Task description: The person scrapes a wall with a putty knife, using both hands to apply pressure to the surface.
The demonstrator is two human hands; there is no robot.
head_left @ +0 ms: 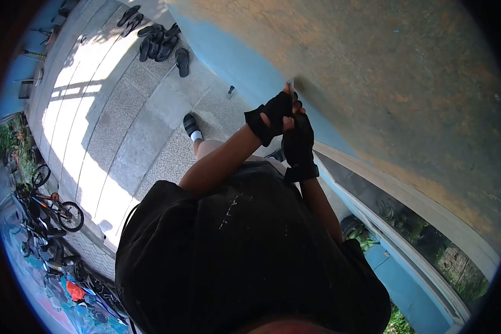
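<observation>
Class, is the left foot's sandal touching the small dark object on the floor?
Apart: the head view shows floor between the sandal and small dark object.

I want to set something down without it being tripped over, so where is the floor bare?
There's bare shaded paving between the sunlit strip and the wearer's sandalled foot. It's crowded where the black sandals cluster, around the bicycle, and by the wall, where the left hand and right hand meet.
</observation>
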